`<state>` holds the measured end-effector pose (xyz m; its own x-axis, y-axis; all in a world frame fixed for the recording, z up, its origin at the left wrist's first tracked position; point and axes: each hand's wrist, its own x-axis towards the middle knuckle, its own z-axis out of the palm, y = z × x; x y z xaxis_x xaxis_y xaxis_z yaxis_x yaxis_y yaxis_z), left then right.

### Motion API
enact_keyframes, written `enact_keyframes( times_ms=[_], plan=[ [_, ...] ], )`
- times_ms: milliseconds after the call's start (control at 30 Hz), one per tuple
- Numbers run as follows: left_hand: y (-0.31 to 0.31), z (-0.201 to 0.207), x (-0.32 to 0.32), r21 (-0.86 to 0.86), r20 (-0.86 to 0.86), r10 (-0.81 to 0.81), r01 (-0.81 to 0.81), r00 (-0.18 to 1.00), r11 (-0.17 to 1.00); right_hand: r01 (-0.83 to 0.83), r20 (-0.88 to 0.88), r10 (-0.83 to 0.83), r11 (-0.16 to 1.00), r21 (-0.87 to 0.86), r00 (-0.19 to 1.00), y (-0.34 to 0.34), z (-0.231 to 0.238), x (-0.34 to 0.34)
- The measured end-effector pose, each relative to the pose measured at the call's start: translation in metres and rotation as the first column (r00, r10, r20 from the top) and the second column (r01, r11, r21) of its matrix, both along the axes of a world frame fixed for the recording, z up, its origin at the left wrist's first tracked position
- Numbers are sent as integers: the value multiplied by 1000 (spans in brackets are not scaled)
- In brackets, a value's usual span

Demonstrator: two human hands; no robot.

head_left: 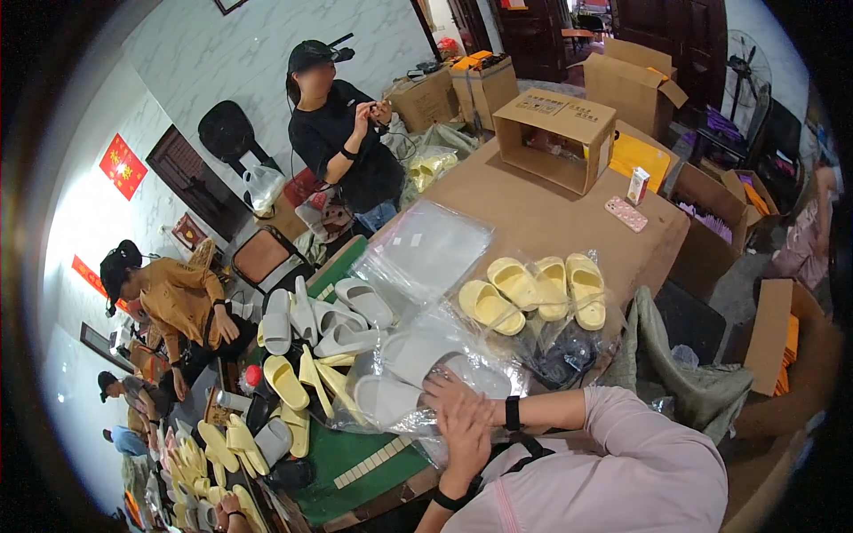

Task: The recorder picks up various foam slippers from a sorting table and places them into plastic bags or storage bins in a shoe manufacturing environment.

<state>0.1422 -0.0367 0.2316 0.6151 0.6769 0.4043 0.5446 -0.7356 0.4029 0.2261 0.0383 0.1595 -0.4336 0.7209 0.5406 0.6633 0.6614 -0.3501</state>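
Bagged slippers [386, 401] beneath overlapping hands [465, 425]

Left-side glare, dark bowed edges

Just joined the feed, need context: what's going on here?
The person's left hand and right hand overlap on clear plastic covering gray slippers. Yellow slippers in plastic lie beyond, beside a stack of flat clear bags. Loose slippers lie to the left. A co-worker in black stands across the table.

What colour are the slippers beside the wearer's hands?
The slippers are pale grey, clearest in the head view.
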Motion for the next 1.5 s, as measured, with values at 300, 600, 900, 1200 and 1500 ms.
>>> enact_keyframes(
  times_ms=[300,600,900,1200,1500],
  plan=[
    [-9,6,-5,233,-73,380,-354,922,906,69,-287,-189,921,-384,939,3,20,17],
    [-4,-37,-43,-613,557,651,-273,516,741,71,-418,-305,869,-490,856,5,12,15],
    [6,-91,-72,-830,472,811,-136,346,541,16,-361,-286,802,-597,887,5,12,9],
    [-4,-46,-48,-860,404,735,-49,544,509,98,-277,-395,707,-700,876,6,1,12],
    [8,-51,-54,-947,322,838,158,440,281,189,-135,-419,645,-740,898,-2,-16,10]
  ],
)
